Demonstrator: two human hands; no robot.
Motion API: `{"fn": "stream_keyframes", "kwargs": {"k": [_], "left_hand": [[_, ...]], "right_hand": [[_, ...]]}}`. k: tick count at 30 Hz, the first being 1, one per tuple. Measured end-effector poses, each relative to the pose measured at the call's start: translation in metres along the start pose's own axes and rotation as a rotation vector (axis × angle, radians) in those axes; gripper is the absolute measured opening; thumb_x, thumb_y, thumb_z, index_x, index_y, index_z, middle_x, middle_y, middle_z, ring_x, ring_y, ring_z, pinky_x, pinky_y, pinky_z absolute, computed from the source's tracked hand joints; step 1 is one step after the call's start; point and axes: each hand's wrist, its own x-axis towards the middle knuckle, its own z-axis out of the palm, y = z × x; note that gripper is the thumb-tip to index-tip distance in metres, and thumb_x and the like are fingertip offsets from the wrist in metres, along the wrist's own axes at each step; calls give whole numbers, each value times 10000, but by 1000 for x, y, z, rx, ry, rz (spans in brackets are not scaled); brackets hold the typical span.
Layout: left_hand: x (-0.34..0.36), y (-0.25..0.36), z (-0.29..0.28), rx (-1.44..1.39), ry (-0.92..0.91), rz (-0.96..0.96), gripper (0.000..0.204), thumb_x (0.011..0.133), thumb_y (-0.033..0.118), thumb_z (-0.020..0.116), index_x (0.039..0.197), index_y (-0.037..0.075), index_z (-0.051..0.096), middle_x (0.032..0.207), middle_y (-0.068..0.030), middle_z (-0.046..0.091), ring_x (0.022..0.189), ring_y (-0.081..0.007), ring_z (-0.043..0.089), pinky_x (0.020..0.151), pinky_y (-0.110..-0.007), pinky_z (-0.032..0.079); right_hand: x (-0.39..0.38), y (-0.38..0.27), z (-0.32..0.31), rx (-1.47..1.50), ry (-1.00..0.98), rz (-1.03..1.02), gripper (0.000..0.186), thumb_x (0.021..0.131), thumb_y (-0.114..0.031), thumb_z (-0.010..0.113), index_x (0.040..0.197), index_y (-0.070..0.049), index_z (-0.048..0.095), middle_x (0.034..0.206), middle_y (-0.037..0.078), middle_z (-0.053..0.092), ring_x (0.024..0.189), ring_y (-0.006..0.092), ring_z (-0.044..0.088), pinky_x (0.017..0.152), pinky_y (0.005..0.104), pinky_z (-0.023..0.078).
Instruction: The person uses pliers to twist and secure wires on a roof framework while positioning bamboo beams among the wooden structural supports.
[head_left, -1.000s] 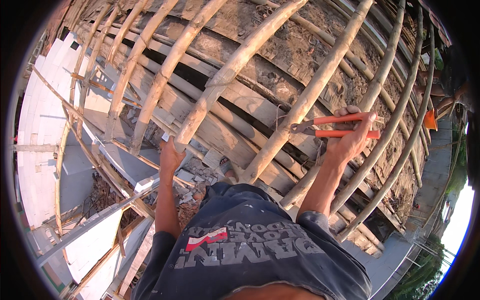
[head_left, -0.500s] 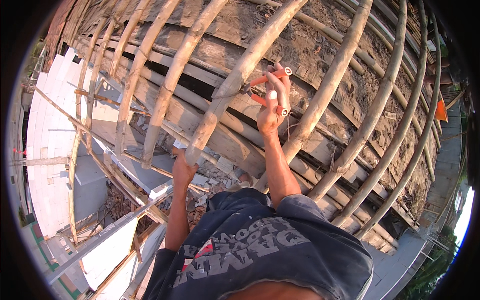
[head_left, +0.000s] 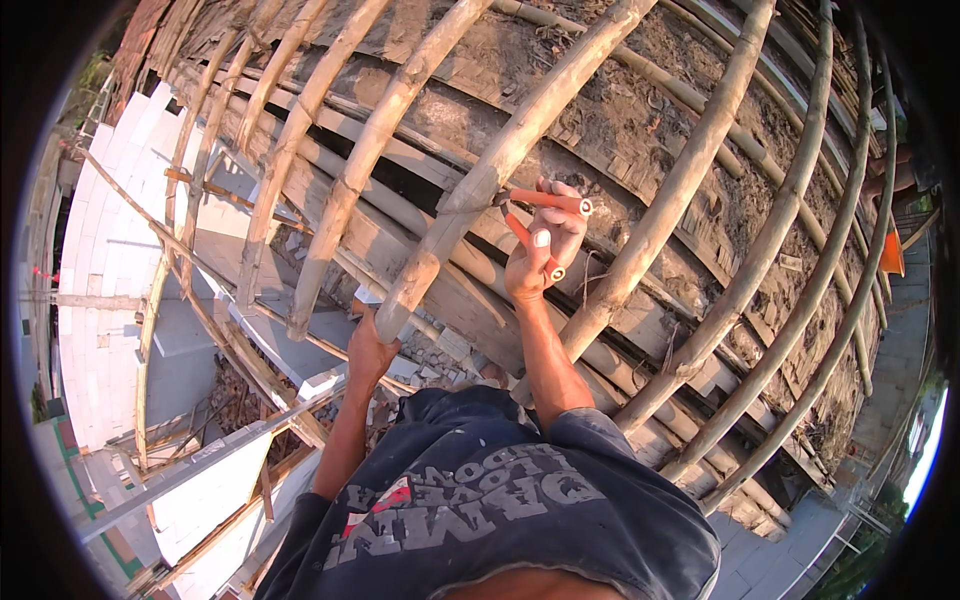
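Note:
My right hand (head_left: 540,252) is closed around orange-handled pincers (head_left: 550,200), whose dark jaws are at a thin wire (head_left: 452,212) wound round a rough wooden pole (head_left: 521,129). My left hand (head_left: 369,349) grips the lower end of that same pole, below the tie. Loose wire (head_left: 588,278) hangs to the right of the pincers, by the neighbouring pole (head_left: 665,210). Weathered boards and debris (head_left: 601,108) lie beneath the row of poles.
More slanting poles (head_left: 780,240) span both sides over dark gaps. Lower left are white block walls (head_left: 110,320), pale beams (head_left: 229,464) and rubble (head_left: 444,361). At the far right show part of another person (head_left: 887,172) and an orange object (head_left: 892,254).
My right hand has swung left with the pincers from the right-hand poles to the wire on the pole my left hand holds, then dipped slightly. My left hand has kept its grip.

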Motion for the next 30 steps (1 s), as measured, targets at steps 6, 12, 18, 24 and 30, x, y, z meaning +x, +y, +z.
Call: {"fn": "stream_keyframes", "kwargs": {"k": [6, 12, 18, 24, 30], "left_hand": [[-2, -3, 0, -28, -11, -3, 491, 726, 107, 790, 1164, 38, 577, 1093, -249, 697, 1044, -496, 645, 853, -551, 523], [-3, -2, 1, -1, 27, -1, 487, 721, 115, 804, 1143, 42, 573, 1083, -240, 699, 1044, -487, 649, 850, -547, 527], [-2, -2, 2, 56, 26, -48, 488, 712, 137, 828, 1115, 45, 567, 1079, -240, 701, 1037, -483, 654, 843, -545, 534], [-3, -3, 3, 56, 47, -45, 484, 713, 145, 834, 1096, 51, 555, 1070, -235, 697, 1029, -479, 656, 845, -550, 534], [-7, -1, 3, 92, 72, -54, 479, 713, 146, 833, 1094, 58, 556, 1061, -238, 695, 1027, -481, 658, 851, -551, 537]], "right_hand": [[30, -15, 11, 35, 109, 181, 233, 1035, -231, 598, 1086, -37, 479, 1088, 135, 586, 1003, 246, 613, 969, 486, 550], [45, -14, 13, -104, 24, 297, 236, 1060, -245, 586, 961, -51, 495, 858, 76, 546, 734, 155, 565, 560, 348, 612], [67, -1, 14, -148, 15, 400, 341, 1061, -332, 607, 942, -43, 472, 725, 38, 495, 627, 120, 531, 457, 310, 584], [71, -5, 22, -136, 34, 425, 352, 1060, -331, 612, 911, -49, 463, 671, 17, 467, 542, 100, 490, 408, 297, 549], [49, -35, 23, 61, -4, 534, 306, 1047, -285, 638, 918, -68, 465, 691, 20, 475, 584, 116, 486, 509, 301, 484]]}}
